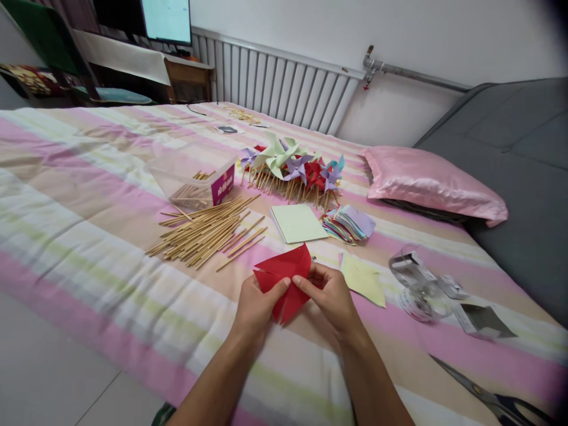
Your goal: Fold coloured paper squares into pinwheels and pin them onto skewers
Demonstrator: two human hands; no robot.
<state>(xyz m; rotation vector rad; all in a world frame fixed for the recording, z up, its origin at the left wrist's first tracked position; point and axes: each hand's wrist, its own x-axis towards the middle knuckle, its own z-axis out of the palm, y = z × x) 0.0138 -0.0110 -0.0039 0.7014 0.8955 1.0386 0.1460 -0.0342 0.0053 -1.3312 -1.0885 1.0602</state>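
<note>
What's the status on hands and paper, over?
Left hand and right hand both gripping red paper. Slits visible in it, held over striped bedspread. Scissors off right, out of the way.

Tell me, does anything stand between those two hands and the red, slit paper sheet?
Nothing visible does: the left hand and right hand both hold the red, slit paper sheet directly. The thin, straight tan sticks and flat, pale-green paper stack lie beyond it, not in between.
</note>
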